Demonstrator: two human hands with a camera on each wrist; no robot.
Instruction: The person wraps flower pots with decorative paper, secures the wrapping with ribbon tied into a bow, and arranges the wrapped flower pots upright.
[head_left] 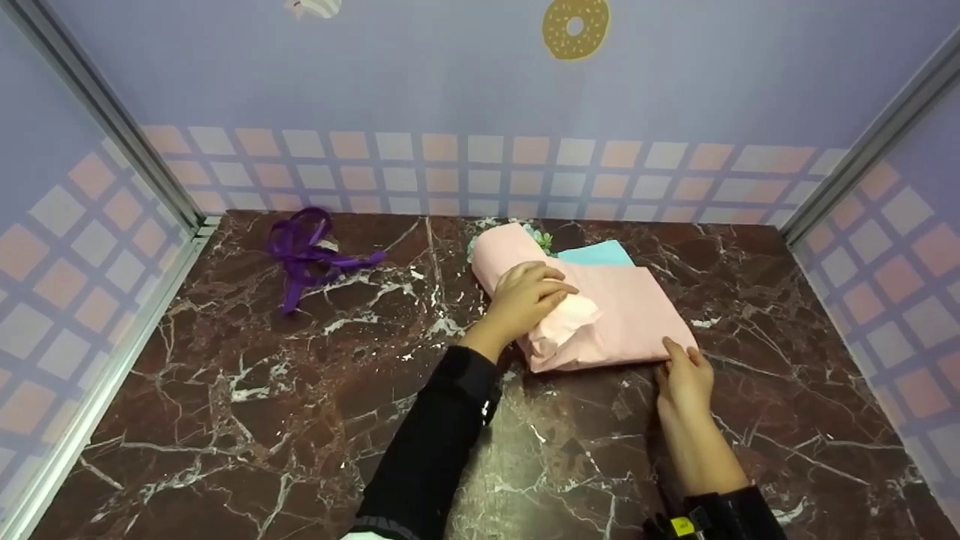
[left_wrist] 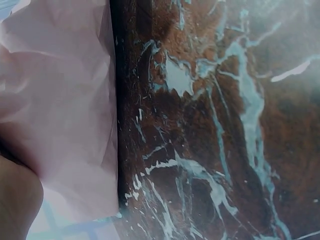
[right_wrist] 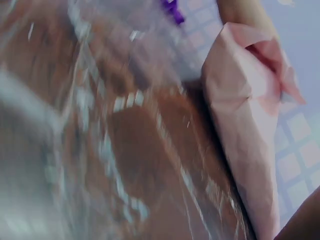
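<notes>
grip, left hand (head_left: 529,296): fingers laid slack over the rolled left part of the pink paper bundle (head_left: 630,300), pressing it, not closed round it. grip, right hand (head_left: 684,375): thumb and fingers pinch the bundle's near right corner.

bundle lies right of centre on the desk (head_left: 262,420). its flat part has its long axis roughly left to right, squared end pointing right; the roll at its left runs from far left to near right, crumpled flap (head_left: 566,319) at the near end. light blue sheet (head_left: 600,255) and small green flowers (head_left: 544,240) show at the far edge.

desk: dark red-brown, marbled, white veins, glossy near the person. purple ribbon (head_left: 300,262) lies looped at far left, well apart from the bundle. lilac back wall (head_left: 300,82) carries pink and white checks and a doughnut print (head_left: 555,41); metal posts stand at both corners.
</notes>
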